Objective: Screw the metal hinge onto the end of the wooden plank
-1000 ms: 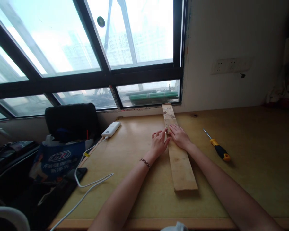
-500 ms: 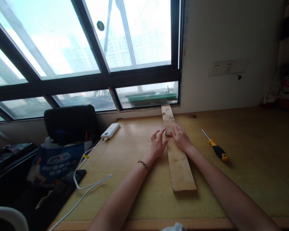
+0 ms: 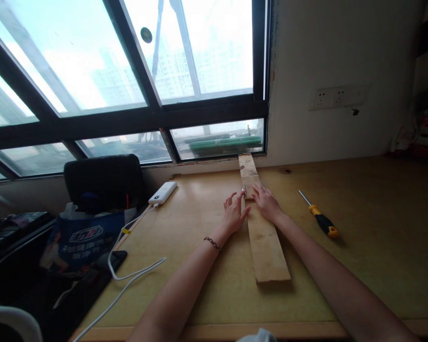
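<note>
A long wooden board (image 3: 267, 251) lies lengthwise on the table. A second, shorter wood piece (image 3: 248, 166) overlaps its far end and reaches toward the window. At the left edge of the join is a small shiny metal piece (image 3: 244, 189), too small to make out its kind. My left hand (image 3: 233, 212) has its fingers spread, with the index fingertip at this metal piece. Across the right side of the join rests my right hand (image 3: 267, 202), fingers stretched out and lying on the wood. A screwdriver (image 3: 323, 221) with a yellow and black handle lies to the right.
A white power bank (image 3: 163, 193) with a white cable (image 3: 135, 275) lies at the table's left edge. Beyond that edge stand a black chair (image 3: 105, 180) and a blue bag (image 3: 85, 240). The window (image 3: 214, 111) and wall bound the far side.
Both hands hold nearly the same place; the right fingers have shifted very slightly on the wood. The boards and screwdriver have not moved.
</note>
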{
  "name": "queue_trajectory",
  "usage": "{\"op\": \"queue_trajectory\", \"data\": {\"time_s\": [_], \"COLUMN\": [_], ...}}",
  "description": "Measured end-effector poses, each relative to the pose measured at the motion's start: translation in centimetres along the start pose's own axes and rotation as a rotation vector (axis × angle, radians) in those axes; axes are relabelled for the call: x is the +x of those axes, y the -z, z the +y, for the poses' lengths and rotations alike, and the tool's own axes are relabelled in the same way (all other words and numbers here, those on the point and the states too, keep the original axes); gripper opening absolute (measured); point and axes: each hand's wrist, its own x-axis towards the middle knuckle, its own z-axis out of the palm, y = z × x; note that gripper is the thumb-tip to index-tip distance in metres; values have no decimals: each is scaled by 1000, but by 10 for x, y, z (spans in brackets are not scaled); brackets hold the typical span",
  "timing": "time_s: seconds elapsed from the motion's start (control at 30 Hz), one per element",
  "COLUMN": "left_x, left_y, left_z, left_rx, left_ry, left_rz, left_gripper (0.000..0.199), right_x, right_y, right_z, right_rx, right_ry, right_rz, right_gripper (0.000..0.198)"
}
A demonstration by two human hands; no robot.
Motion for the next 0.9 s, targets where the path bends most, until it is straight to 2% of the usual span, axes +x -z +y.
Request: {"op": "queue_trajectory", "data": {"time_s": [0.1,0.2,0.27,0.37,0.5,0.7,0.8,0.9], "left_x": [0,-1,-1,-1,-1,-1,-1,0], "left_y": [1,2,2,3,6,9,7,6], "left_z": [0,0,0,0,0,2,1,0], "left_rx": [4,4,4,-1,-3,30,-4,-64], "left_ry": [-4,-27,-47,-71,-125,-181,-169,-145], "left_rz": [2,33,62,110,131,89,90,128], "left_gripper": [58,60,61,62,53,44,46,46], "right_x": [-1,-4,-6,-8,-8,-4,-2,-1], "right_y": [0,1,4,8,12,7,6,8], "right_z": [2,3,2,-1,-2,4,1,-9], "right_rx": [19,18,38,61,120,443,630,792], "right_ry": [-52,-218,-331,-411,-418,-386,-359,-276], "right_rz": [73,168,177,185,274,413,415,362], "right_gripper": [44,48,45,41,37,38,36,34]}}
